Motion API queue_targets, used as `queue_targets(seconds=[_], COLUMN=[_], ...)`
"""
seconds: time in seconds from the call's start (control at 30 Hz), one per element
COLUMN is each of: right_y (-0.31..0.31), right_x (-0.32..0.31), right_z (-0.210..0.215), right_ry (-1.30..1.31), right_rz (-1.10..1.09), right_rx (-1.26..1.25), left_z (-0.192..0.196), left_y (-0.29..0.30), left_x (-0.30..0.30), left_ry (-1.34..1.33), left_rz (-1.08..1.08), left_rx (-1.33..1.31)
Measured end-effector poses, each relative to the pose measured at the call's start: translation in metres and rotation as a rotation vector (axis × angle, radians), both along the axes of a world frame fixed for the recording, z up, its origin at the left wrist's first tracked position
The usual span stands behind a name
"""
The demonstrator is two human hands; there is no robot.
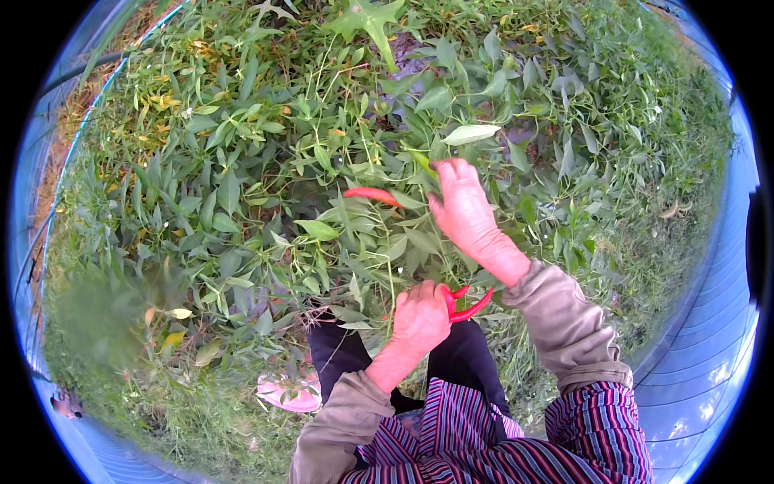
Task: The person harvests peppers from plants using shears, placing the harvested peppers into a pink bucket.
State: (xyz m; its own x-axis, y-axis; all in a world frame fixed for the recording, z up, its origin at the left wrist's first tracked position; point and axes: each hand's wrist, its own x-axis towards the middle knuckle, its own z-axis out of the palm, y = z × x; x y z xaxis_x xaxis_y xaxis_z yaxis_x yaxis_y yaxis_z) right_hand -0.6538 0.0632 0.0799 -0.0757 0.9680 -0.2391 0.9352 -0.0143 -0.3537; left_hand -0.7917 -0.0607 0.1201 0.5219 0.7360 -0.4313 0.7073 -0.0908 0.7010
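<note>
Low over the plants, my left hand is closed around several red chili peppers, whose curved ends stick out on its right side. Farther forward, my right hand reaches in among the leaves with its fingers curled together. A yellowish-green, slender thing, perhaps an unripe chili, lies at its fingertips; leaves and fingers hide what they grip. To the left of the right hand, another red chili pepper shows between the leaves, apart from both hands.
Dense green chili plants spread all around, with some yellow leaves. A large lobed leaf stands at the far edge. My dark-trousered legs and pink shoe are below, on grass. Blue sheeting curves along the right side.
</note>
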Motion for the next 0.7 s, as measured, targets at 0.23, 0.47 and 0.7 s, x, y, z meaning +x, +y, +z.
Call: queue_targets(seconds=[0.23, 0.47, 0.7], right_y=[-0.025, -0.032, -0.056], right_x=[0.021, 0.017, 0.008], right_z=[0.007, 0.027, 0.062], right_ry=[0.199, 0.782, 0.495], right_rz=[-0.253, -0.465, -0.497], right_rx=[-0.081, -0.085, -0.288], left_z=[0.008, 0.002, 0.007], left_y=[0.005, -0.005, -0.024], left_x=[-0.015, -0.002, 0.003], left_ry=[0.023, 0.01, 0.004], left_rz=[-0.019, 0.002, -0.101], left_rx=[0.044, 0.013, -0.019])
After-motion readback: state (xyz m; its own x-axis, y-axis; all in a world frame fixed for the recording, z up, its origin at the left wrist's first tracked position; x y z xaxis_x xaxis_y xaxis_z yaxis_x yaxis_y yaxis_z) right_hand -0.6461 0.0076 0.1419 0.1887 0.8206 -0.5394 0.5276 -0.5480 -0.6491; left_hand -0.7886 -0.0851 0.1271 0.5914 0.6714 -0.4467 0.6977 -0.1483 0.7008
